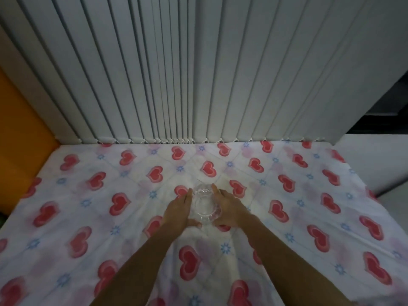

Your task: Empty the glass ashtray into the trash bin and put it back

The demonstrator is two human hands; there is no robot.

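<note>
A clear cut-glass ashtray point(204, 204) rests on a table covered by a white cloth with red hearts point(88, 217), near the middle. My left hand point(177, 212) cups its left side, fingers stretched along the glass and thumb curled under the near rim. My right hand point(227, 209) wraps the right side the same way. Both hands touch the ashtray. I cannot tell what lies inside the glass. No trash bin is in view.
Grey-white vertical blinds point(198, 74) hang along the table's far edge. An orange panel point(19, 133) stands at the left. A white surface point(375, 160) and a dark opening lie to the right of the table.
</note>
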